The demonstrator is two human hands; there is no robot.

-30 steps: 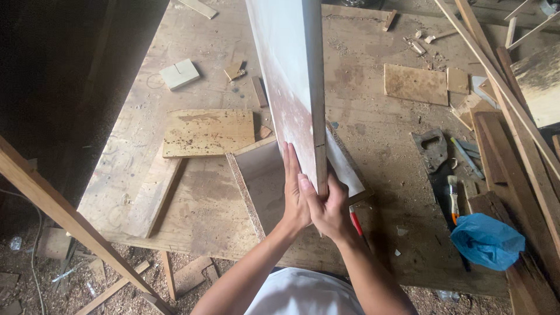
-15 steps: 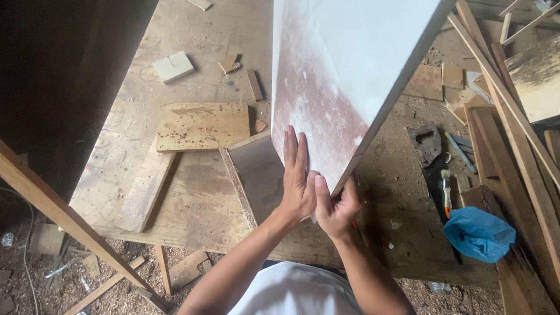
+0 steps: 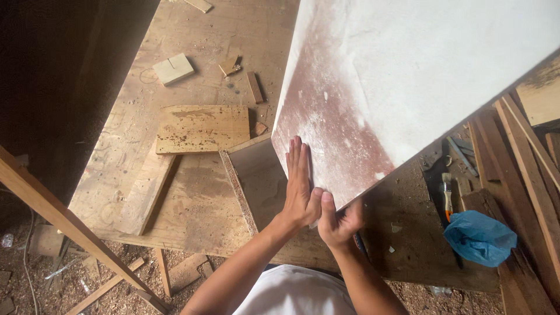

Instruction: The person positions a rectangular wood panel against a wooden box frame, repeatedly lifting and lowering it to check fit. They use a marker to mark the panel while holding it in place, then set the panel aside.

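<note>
As the white panel (image 3: 420,87) swung broad-face-up from edge-on, left hand (image 3: 298,186) lay flat-fingered on it; right hand (image 3: 338,219) gripped its corner.

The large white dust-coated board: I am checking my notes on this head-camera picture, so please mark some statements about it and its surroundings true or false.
1. The left hand lies flat, fingers spread, on the face of the large white board with reddish dust. True.
2. The right hand rests on the crumpled blue cloth. False: it grips the board's lower corner; the cloth lies apart, to the right.
3. A flat rectangular speckled wooden panel lies on the plywood worktable left of the board. True.
4. The board lies flat on the table. False: it is lifted and tilted.
5. A paintbrush with a pale handle lies near the blue cloth. True.
</note>
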